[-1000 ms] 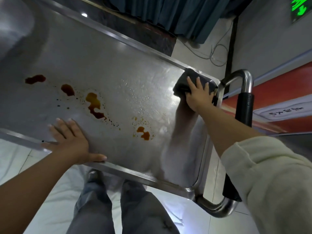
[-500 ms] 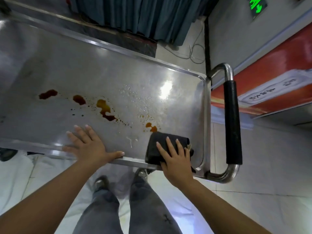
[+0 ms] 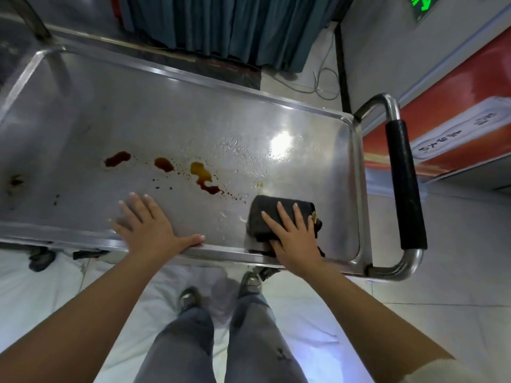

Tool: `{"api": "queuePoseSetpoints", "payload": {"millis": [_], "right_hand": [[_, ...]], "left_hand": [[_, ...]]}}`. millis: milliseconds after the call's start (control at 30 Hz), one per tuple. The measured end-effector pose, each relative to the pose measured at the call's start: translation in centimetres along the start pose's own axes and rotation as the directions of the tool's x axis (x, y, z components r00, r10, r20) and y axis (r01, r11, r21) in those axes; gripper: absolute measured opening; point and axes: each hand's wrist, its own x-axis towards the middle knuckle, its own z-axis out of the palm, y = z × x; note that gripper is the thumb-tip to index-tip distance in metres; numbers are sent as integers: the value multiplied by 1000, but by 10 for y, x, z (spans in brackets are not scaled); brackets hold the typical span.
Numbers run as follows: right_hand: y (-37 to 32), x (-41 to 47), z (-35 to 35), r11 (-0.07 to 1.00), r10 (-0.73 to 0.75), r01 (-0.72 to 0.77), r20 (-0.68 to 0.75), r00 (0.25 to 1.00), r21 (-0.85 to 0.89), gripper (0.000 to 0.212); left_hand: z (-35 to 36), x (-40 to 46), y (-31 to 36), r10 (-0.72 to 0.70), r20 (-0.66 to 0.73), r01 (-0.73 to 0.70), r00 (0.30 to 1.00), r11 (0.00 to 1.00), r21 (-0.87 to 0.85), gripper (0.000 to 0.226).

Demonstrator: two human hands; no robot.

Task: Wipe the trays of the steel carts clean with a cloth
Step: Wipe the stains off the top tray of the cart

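The steel cart's top tray (image 3: 171, 111) fills the upper view, its surface wet with droplets near the right. Brown sauce stains (image 3: 204, 176) run in a row across its middle, with a faint one at the far left. A folded dark cloth (image 3: 265, 217) lies flat on the tray near the front right corner. My right hand (image 3: 294, 234) presses down on the cloth with straight spread fingers. My left hand (image 3: 150, 226) rests flat on the tray's front part, thumb along the front rim.
The cart's push handle with a black grip (image 3: 405, 186) sticks out on the right. A red and white cabinet (image 3: 453, 128) stands beyond it. A dark curtain (image 3: 235, 26) and a loose cable (image 3: 323, 84) lie behind the cart. My legs and shoes are below the front rim.
My right hand dragged the cloth from the tray's far right corner down to the front right, wiping over the small stain there. My left hand stayed flat on the front edge.
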Motion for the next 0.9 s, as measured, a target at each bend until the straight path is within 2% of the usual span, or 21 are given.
{"api": "queuePoseSetpoints", "payload": {"millis": [133,267,567,900], "right_hand": [[-13,-29,25,996,-64,65,9,998,-55,60],[-3,-4,15,991,-115,118,48,992,-68,63],[20,161,-48,998,-14,10,62,998,68,59],[53,309,-103,996,19,-23,46,999,87,57]], "left_hand": [[-1,3,-3,21,49,-20,999,1000,-18,161],[0,4,-4,12,73,-11,997,1000,-15,158],[10,11,-8,-17,74,16,997,1000,20,155],[14,12,-4,-43,12,42,999,997,72,154]]}}
